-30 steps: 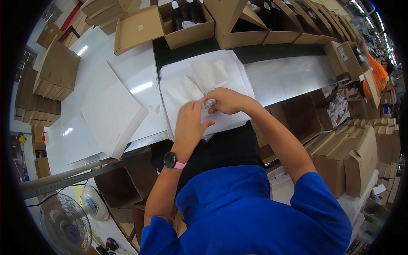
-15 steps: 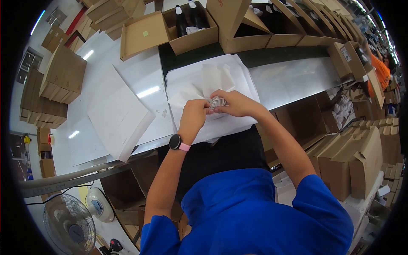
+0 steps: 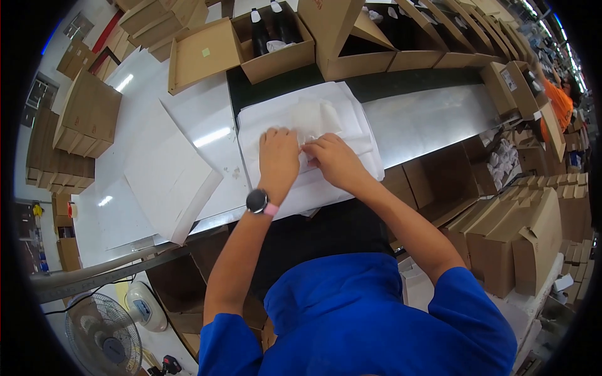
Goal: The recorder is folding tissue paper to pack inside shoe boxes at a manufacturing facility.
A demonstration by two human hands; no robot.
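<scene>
White tissue paper (image 3: 313, 119) is spread on the table (image 3: 433, 119), bunched at its middle. It is pressed flat under the left hand (image 3: 278, 156), fingers together, and pinched at a fold by the right hand (image 3: 335, 160). An open box (image 3: 276, 44) with dark bottles (image 3: 258, 31) is seen just beyond

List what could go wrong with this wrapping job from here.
1. The white tissue paper is thin and already creased under the left hand and right hand; a hard pull might tear it.
2. The stack's near edge overhangs the table front, so sheets could slide off.
3. The small wrapped item is hidden by the fingers, so it might slip out of the fold unnoticed.
</scene>
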